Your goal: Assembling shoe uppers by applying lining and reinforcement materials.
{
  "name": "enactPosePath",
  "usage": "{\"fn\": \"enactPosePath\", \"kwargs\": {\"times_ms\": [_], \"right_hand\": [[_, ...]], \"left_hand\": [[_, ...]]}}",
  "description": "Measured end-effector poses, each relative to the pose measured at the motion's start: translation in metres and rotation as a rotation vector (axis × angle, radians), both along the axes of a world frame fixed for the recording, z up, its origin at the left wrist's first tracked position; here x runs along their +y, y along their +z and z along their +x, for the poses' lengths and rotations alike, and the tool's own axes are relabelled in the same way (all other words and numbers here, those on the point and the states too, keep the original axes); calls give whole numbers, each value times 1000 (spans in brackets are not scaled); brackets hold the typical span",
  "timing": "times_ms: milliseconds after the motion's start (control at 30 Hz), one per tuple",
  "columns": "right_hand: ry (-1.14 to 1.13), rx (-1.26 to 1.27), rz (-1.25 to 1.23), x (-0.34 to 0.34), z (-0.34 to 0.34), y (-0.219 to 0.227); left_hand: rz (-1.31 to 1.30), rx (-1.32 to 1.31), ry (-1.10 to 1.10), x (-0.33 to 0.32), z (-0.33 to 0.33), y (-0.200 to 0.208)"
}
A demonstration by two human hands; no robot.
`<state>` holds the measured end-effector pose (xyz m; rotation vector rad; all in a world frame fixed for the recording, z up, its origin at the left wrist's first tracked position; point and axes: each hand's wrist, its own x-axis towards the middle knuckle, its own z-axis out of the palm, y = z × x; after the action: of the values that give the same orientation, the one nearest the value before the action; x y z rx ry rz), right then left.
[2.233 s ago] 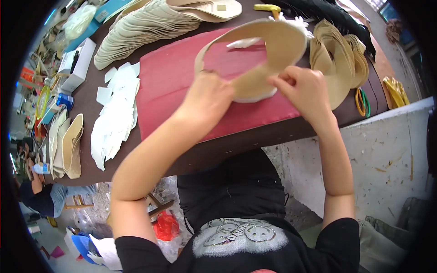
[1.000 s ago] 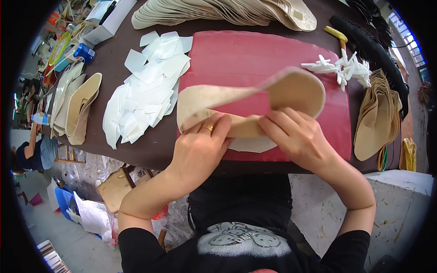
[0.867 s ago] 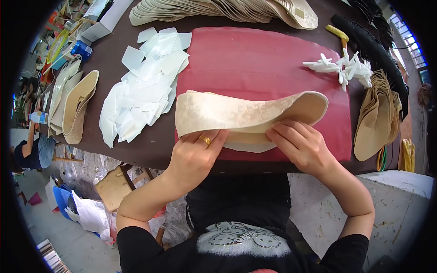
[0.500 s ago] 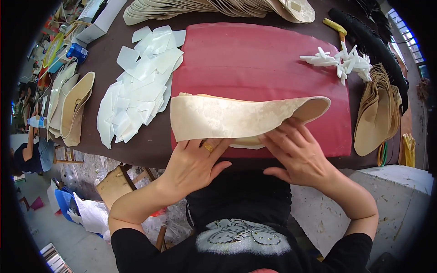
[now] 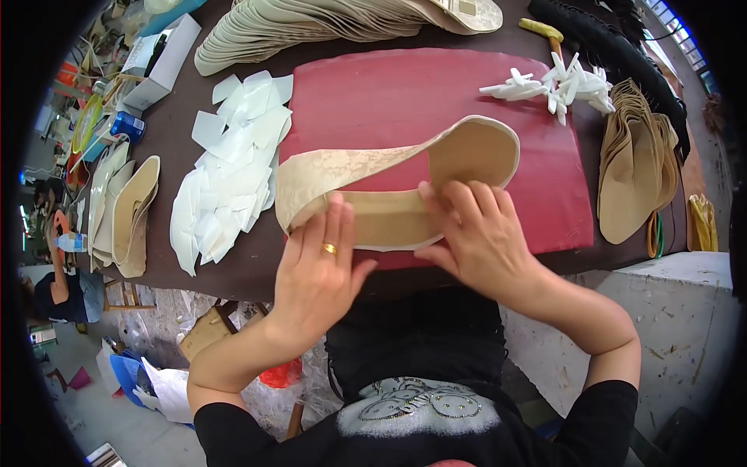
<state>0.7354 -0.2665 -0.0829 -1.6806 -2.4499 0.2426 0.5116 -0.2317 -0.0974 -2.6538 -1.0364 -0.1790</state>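
Note:
A shoe upper (image 5: 334, 163), patterned cream fabric outside and tan lining inside, forms a loop on the red mat (image 5: 366, 86). Its lining faces up along the near band and in the rounded right end. My left hand (image 5: 315, 268), with a gold ring, lays straight fingers over the left part of the near band, its thumb sticking out to the side. At the band's right part, my right hand (image 5: 486, 241) has bent fingers on the lining and its thumb by the near edge, pinching it. Those fingertips are partly blurred.
Left of the mat lie translucent white sheets (image 5: 233, 171); further left, more uppers (image 5: 136, 210) and a blue can (image 5: 127, 126). Stacked uppers (image 5: 327, 39) line the back. Small white pieces (image 5: 568, 86), a yellow-headed hammer (image 5: 545, 31) and tan pieces (image 5: 634, 171) lie right.
The upper has tipped so that its lining now shows, and its right end has risen into view. My left fingers have come over the near band. The whole view has shifted slightly.

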Motion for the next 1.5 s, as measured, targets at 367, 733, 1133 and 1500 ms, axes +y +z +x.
{"fn": "enactPosePath", "kwargs": {"times_ms": [367, 733, 1133, 1500], "right_hand": [[-176, -34, 249, -17, 61, -3], [104, -46, 482, -12, -1, 37], [393, -513, 354, -36, 8, 37], [403, -285, 268, 22, -36, 16]], "left_hand": [[-138, -1, -137, -5, 4, 15], [207, -45, -169, 8, -16, 54], [490, 119, -284, -27, -3, 22], [613, 99, -206, 4, -39, -6]]}}
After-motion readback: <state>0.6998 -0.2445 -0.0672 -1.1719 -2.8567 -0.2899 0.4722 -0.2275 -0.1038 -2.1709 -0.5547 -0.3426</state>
